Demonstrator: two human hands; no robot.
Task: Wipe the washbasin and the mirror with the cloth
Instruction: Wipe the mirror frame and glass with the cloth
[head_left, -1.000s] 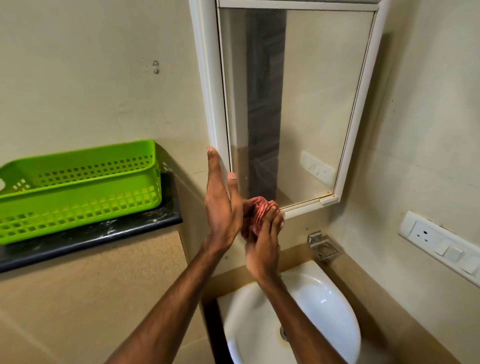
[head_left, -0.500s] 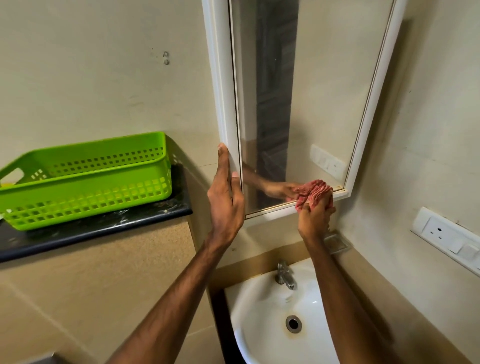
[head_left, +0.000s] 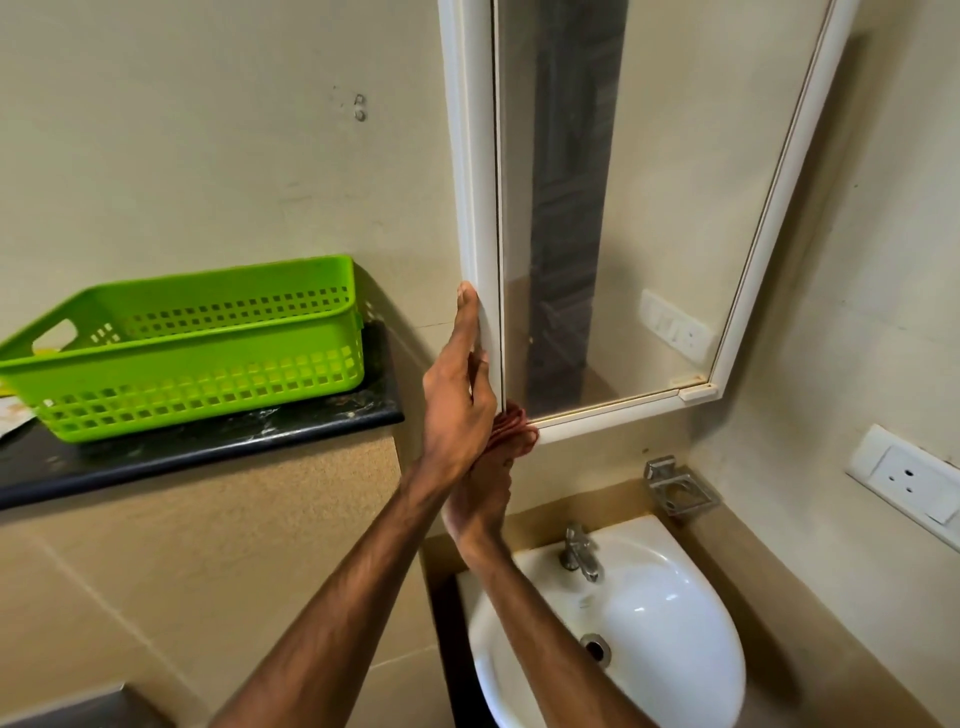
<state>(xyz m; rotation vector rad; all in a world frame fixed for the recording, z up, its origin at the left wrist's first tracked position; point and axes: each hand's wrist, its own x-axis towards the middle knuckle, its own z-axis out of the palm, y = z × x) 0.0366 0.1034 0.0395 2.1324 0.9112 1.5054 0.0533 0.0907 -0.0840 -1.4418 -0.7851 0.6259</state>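
Observation:
The white-framed mirror (head_left: 649, 208) hangs on the wall above the white washbasin (head_left: 670, 618). My left hand (head_left: 457, 395) lies flat along the frame's left edge, fingers straight and pointing up. Just under it, my right hand (head_left: 480, 493) grips a bunched red cloth (head_left: 514, 428) and presses it against the mirror's bottom left corner. The left hand covers most of the cloth and of the right hand's fingers.
A green plastic basket (head_left: 192, 348) stands on a black stone ledge (head_left: 208, 447) at the left. A chrome tap (head_left: 579, 551) sits at the basin's back, a metal holder (head_left: 678, 486) on the wall above it, and a wall socket (head_left: 909, 478) at the right.
My right hand has carried the cloth from the mirror's bottom right corner leftward along the bottom edge to the bottom left corner. My left hand stays on the frame's left edge.

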